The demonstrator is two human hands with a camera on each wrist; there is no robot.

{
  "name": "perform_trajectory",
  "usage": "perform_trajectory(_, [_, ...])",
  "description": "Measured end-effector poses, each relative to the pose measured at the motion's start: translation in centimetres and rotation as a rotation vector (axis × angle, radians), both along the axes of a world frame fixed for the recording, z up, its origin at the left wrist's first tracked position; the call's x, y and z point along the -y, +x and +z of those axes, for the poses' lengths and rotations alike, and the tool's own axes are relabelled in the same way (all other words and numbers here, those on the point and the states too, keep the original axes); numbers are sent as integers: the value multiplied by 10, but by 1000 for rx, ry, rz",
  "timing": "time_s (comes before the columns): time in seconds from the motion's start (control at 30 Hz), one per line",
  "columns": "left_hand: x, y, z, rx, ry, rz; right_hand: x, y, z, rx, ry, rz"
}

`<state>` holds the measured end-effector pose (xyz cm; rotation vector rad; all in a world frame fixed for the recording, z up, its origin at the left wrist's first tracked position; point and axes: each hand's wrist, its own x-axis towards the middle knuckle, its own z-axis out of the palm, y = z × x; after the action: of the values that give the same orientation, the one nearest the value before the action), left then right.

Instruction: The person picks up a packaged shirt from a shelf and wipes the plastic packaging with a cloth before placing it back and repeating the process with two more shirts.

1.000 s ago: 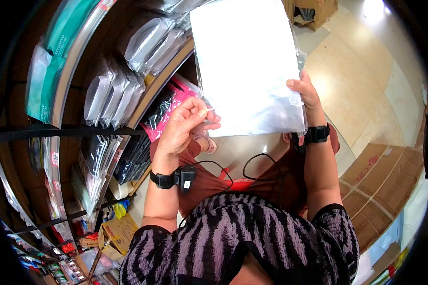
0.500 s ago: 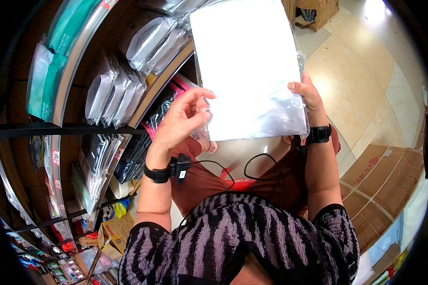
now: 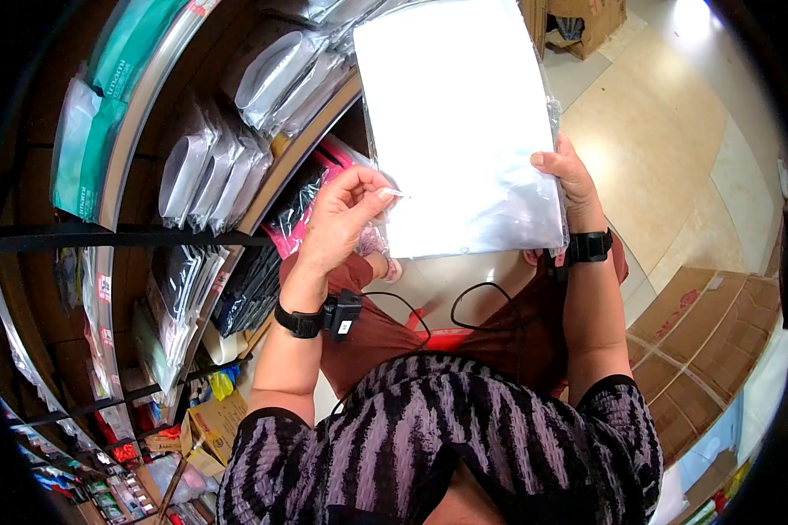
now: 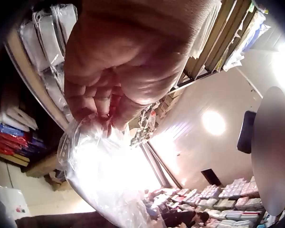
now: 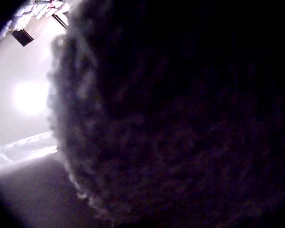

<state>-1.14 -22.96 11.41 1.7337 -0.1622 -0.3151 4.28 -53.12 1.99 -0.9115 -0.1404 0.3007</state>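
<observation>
A flat white package in clear plastic point(image 3: 460, 131) is held up in front of the body. My right hand point(image 3: 573, 179) grips its right edge, thumb on top and the other fingers hidden beneath. At the lower left edge, my left hand point(image 3: 346, 214) pinches a bit of the clear plastic between thumb and fingers. The left wrist view shows the left hand point(image 4: 126, 61) with its fingertips closed on the crinkled plastic wrap point(image 4: 102, 166). Dark fabric fills most of the right wrist view, and no hand shows there.
Shelves at the left hold wrapped white packs point(image 3: 184, 175), green packs point(image 3: 83, 157) and dark packs point(image 3: 245, 289). A large cardboard box point(image 3: 705, 350) lies at the right, another box point(image 3: 591, 22) at the top. An open carton point(image 3: 214, 429) stands lower left.
My left hand came off the plastic with fingers parted, then returned and pinches it again slightly higher on the left edge. The right hand keeps its grip, and the package is nearly still.
</observation>
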Motion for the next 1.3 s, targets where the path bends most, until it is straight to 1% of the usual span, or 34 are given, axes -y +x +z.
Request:
perform_trajectory(0.13, [-1, 0, -2, -10, -76, 16, -1, -2, 5, -2, 10, -13])
perform_trajectory(0.23, [-2, 0, 6, -47, -131, -7, 0, -2, 5, -14, 9, -7])
perform_trajectory(0.33, [-5, -1, 12, -107, -117, -33, 1, 0, 1, -11, 1, 5])
perform_trajectory(0.43, [-9, 1, 11, -105, -106, -89, -1, -1, 2, -6, 18, 1])
perform_trajectory(0.53, [-11, 1, 15, -146, -92, -101, -1, -1, 0, 10, 19, -4])
perform_trajectory(0.63, [-9, 3, 20, -34, 45, -145, 0, -1, 0, 15, 10, 9])
perform_trajectory(0.73, [-13, 5, 19, -50, 134, -208, 1, -2, 4, 3, 7, 18])
perform_trajectory(0.83, [-10, 4, 28, 80, 467, -239, 2, 0, -3, 9, -17, 17])
perform_trajectory(0.93, [-5, 2, 27, 256, 616, -246, 1, 1, -4, 14, -24, 14])
perform_trajectory(1.03, [-2, 0, 25, 404, 701, -256, 2, 2, -7, 27, -44, 19])
perform_trajectory(1.13, [-2, 5, 27, 573, 885, -315, -1, -1, -2, 17, -44, 40])
perform_trajectory(1.23, [0, 0, 22, 294, 758, -204, -3, -4, 5, -13, 7, 43])
perform_trajectory(1.3, [-8, 0, 16, 246, 595, -206, -2, -4, 5, -25, 32, 36])
